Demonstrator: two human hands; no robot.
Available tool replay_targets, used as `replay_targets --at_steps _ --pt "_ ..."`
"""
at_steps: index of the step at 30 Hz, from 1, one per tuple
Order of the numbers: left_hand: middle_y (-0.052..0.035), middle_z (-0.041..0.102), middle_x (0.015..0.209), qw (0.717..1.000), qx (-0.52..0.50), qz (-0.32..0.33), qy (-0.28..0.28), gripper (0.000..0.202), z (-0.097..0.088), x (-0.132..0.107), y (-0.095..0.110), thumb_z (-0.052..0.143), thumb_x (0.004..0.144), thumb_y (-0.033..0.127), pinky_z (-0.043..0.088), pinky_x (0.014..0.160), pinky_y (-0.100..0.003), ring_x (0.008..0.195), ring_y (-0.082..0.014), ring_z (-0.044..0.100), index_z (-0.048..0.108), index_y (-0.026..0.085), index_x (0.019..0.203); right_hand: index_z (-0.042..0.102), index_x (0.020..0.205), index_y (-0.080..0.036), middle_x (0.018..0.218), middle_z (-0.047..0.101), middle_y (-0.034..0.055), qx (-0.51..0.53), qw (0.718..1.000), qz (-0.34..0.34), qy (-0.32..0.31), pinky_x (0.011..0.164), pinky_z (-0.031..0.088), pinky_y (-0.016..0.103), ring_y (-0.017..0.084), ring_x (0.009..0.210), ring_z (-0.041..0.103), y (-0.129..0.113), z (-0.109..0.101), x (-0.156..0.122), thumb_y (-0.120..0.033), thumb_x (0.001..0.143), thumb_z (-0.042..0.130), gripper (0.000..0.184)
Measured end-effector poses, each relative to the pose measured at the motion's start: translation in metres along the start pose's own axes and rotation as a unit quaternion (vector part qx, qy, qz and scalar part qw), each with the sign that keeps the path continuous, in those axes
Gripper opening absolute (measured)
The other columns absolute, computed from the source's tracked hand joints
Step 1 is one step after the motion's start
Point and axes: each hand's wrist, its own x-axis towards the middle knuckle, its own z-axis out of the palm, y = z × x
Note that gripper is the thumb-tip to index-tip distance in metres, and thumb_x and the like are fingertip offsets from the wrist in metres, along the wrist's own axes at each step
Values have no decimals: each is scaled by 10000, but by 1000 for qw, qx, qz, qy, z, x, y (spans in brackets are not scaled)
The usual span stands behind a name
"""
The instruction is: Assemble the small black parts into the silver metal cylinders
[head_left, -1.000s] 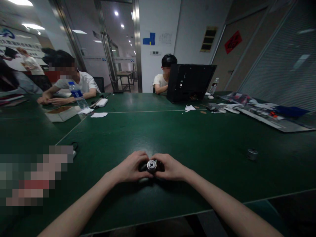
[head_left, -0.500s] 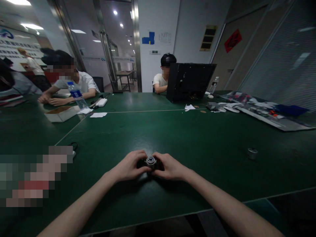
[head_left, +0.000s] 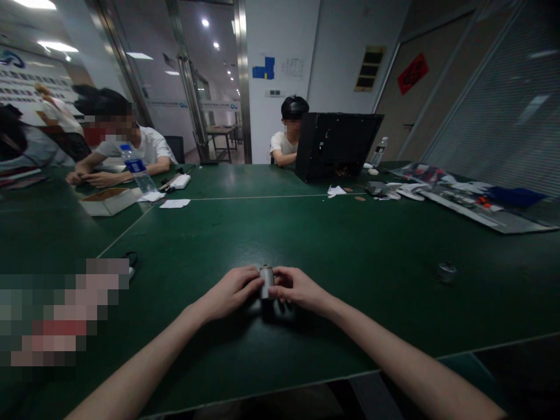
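Note:
Between my two hands is a small silver cylinder that looks like a small electric motor [head_left: 266,282], its metal side facing me and a small brassy nub at its far end. My left hand [head_left: 234,290] grips it from the left, thumb and fingertips against its casing. From the other side my right hand [head_left: 300,290] pinches it, with the thumb on the front of the casing and the fingers curled behind. A dark shadow lies under it on the green table [head_left: 210,350]. A similar metal cylinder [head_left: 447,272] stands alone on the right.
A white open box [head_left: 109,203] and a water bottle [head_left: 137,169] stand far left. A black case [head_left: 339,146] is at the back, near a seated person [head_left: 284,143]. A board with loose parts [head_left: 476,201] lies at the right. Left, an area is pixelated.
The motor has turned in my hands: its round end faced up toward me before, and now its long side shows. My fingers have shifted on it; both arms stay nearly in place.

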Motion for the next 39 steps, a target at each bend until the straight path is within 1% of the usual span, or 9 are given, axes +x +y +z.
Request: replay_targets --at_steps 4,8,16,18,22,26,31,35,39 --pt "-54 586 954 1000 -3 -1 0 391 1 0 1 278 980 348 429 820 -279 845 -177 544 617 162 921 541 1039 -134 712 563 -12 18 1000 19 13 493 358 188 65 537 478 -2 1 0 -483 712 692 502" --pt "-51 585 960 1000 -5 -1 6 379 2 0 -1 286 983 328 425 812 -273 835 -170 541 623 162 931 548 1017 -135 697 551 -18 19 1000 15 15 483 347 187 64 530 471 -2 1 -1 -486 704 698 494" --pt "-48 576 916 1000 -2 5 6 364 3 1 -5 303 979 314 423 778 -257 814 -163 536 613 149 884 554 1029 -135 686 543 -26 12 1000 12 14 483 344 182 62 532 471 -2 1 0 -464 694 713 496" --pt "-48 577 914 1000 2 4 8 348 3 1 -4 316 975 315 422 784 -263 815 -165 537 613 151 897 548 1033 -136 677 540 -30 16 1000 10 19 479 341 185 62 523 468 -1 2 0 -455 687 720 501" --pt "-49 585 947 1000 9 -3 14 287 3 -1 -2 365 958 306 422 812 -281 845 -173 545 612 160 943 527 1056 -148 747 587 -8 14 1000 -6 13 513 358 194 70 560 492 1 3 1 -392 673 746 504" --pt "-55 592 956 1000 21 -8 19 232 2 -1 -2 437 926 309 423 830 -299 867 -188 551 610 156 939 529 1080 -171 848 629 20 -40 998 -41 27 567 380 209 90 634 529 2 2 1 -354 670 750 500" --pt "-55 591 957 999 30 -4 31 191 3 -1 -4 512 884 305 430 798 -294 866 -194 552 614 154 940 535 1082 -189 901 645 18 -130 988 -68 38 568 389 211 85 617 527 -5 4 -4 -279 688 725 446" --pt "-53 587 954 999 36 -3 36 201 4 -2 -6 578 843 322 429 781 -289 869 -199 551 615 153 944 540 1067 -193 906 645 6 -164 982 -90 39 590 402 209 94 650 547 -9 8 -7 -214 710 684 386" --pt "-52 592 961 999 29 2 40 209 5 -2 -7 604 820 328 426 789 -293 887 -203 556 619 159 943 514 1103 -200 941 640 9 -189 976 -102 41 606 414 209 102 687 561 -8 10 -8 -181 705 672 429"
